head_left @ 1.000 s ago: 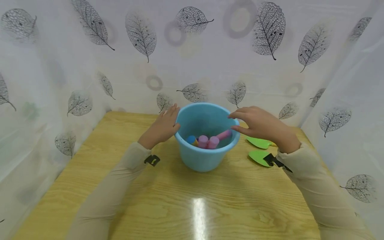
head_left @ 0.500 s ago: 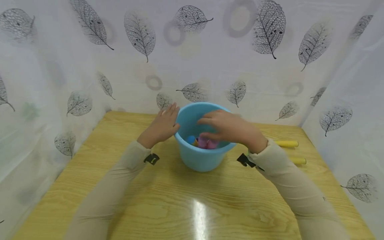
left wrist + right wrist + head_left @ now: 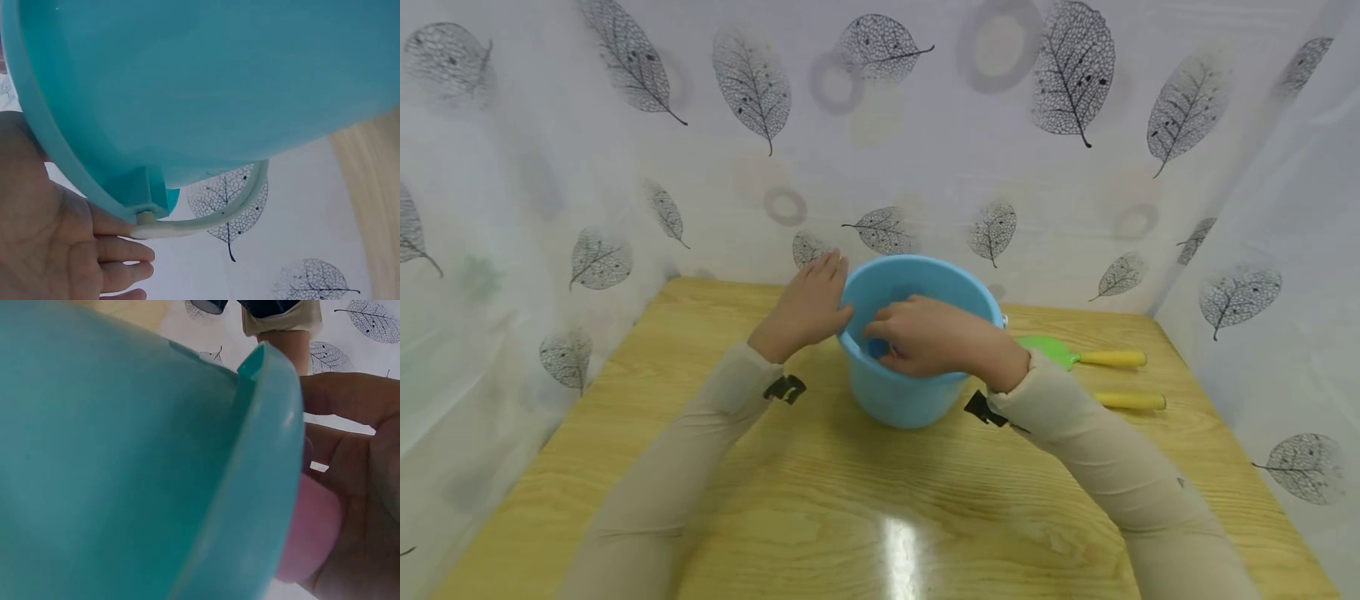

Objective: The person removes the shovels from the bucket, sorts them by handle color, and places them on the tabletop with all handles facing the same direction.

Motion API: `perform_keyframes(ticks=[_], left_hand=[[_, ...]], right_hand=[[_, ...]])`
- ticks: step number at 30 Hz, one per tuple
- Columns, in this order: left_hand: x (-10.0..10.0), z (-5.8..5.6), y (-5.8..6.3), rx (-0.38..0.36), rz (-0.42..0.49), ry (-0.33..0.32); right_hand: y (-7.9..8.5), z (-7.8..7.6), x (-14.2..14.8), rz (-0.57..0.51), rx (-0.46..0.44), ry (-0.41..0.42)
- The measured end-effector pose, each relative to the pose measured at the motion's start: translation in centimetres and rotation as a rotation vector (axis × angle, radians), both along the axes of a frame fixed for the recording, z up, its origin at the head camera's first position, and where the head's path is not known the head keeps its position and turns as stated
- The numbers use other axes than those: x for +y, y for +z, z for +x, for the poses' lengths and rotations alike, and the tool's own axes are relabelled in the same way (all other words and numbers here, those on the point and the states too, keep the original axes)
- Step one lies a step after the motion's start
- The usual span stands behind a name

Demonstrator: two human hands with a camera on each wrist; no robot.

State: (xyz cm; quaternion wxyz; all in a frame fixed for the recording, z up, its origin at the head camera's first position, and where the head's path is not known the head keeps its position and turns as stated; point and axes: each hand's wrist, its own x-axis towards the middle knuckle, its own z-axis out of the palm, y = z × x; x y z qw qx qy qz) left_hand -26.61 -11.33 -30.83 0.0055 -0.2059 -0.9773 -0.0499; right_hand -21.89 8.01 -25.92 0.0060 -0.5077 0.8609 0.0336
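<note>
A light blue bucket [image 3: 904, 404] stands upright on the table, its white handle [image 3: 215, 220] hanging outside below the rim in the left wrist view. My left hand [image 3: 805, 308] lies with extended fingers along the bucket's left rim. My right hand [image 3: 936, 337] reaches over the rim into the bucket, fingers bent down. Between its thumb and fingers a blue piece [image 3: 875, 347] shows; I cannot tell whether it is gripped. In the right wrist view a pink cylinder [image 3: 311, 528] lies in front of the palm, while the rim hides the fingertips.
Right of the bucket lie two toy shovels with yellow handles [image 3: 1112, 358], one green blade [image 3: 1051, 348] in sight and the other behind the right sleeve. The wooden table [image 3: 820, 517] is closed in by a white leaf-print curtain [image 3: 925, 167] at the back and sides.
My right hand has gone from the bucket's right rim leftward and down into it, now covering the pink cylinders in the head view. The left hand stays at the rim.
</note>
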Motion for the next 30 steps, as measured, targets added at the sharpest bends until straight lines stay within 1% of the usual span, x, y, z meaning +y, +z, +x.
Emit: perform_keyframes(ticks=[3,6,11,18,23,30], left_hand=[[0.3,-0.1,-0.1,-0.011,-0.004,0.028],[0.5,0.0,-0.4,-0.050,-0.001,0.053],[0.7,0.2,-0.4,-0.090,0.021,0.060],[0.7,0.1,-0.3,-0.104,0.033,0.062],[0.8,0.2,-0.2,-0.103,0.036,0.064],[0.8,0.2,-0.3,-0.102,0.035,0.070]], right_hand=[[-0.2,0.2,-0.4,0.031,-0.012,-0.012],[-0.4,0.3,-0.6,0.059,-0.026,-0.016],[-0.5,0.3,-0.9,0.063,-0.042,-0.020],[-0.2,0.0,-1.2,0.051,-0.066,-0.028],[0.0,-0.6,-1.0,0.039,-0.132,-0.093],[0.2,-1.9,-0.2,-0.047,-0.257,-0.142]])
